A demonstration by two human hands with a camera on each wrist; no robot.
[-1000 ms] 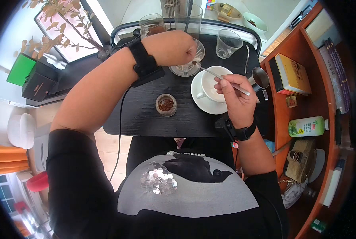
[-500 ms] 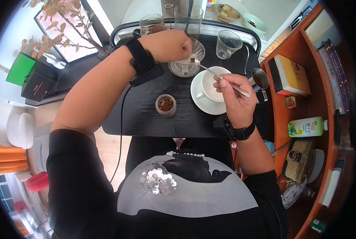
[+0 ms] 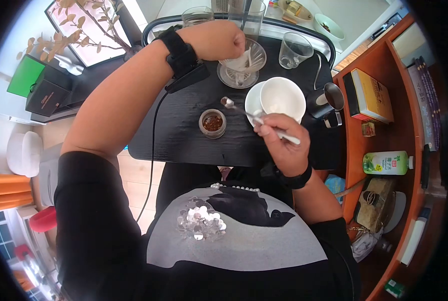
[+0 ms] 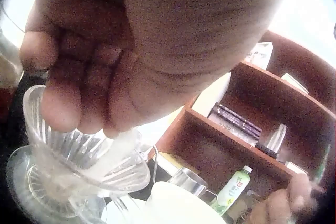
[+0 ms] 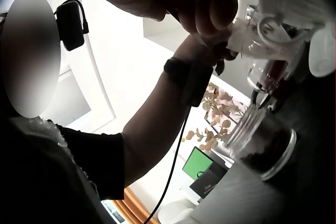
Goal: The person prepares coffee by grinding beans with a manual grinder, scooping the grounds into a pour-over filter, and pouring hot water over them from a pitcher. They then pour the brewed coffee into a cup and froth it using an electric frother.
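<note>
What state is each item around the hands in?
Jar: open, brown granules inside.
Spoon: held by the right hand, something brown in its bowl.
White cup: on its saucer, uncovered.
Glass dripper: filter paper inside.
Metal pitcher: upright, uncovered.
Clear glass: upright, uncovered.
Green bottle: capped.

The spoon is thin and silver with a long handle. The right hand pinches the handle, and brown bits sit in the spoon's little scoop. The scoop points away to the left, near a small round jar. The jar is clear glass, stands up open on the black table, and has reddish-brown bits inside. Farther back stands a clear dripper with ribbed sides. White paper is inside it, and the left hand pinches its edge.
</note>
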